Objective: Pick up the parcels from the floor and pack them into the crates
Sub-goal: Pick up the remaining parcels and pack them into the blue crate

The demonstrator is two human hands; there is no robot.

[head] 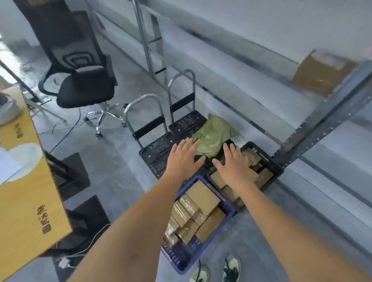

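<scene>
Sitting on the floor near the feet, the blue crate (226,211) is stuffed with brown parcels (200,196); the black crate (274,162) just right and farther holds more. Both arms reach out, left hand (184,156) and right hand (234,161) flat, fingers spread, holding nothing. A green bag (212,132) lies just beyond, on folding trolleys (153,150); office chair (77,81) far left.

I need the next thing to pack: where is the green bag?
In the head view the green bag lies centre frame on the black carts, just beyond both outstretched hands and behind the black crate.
</scene>
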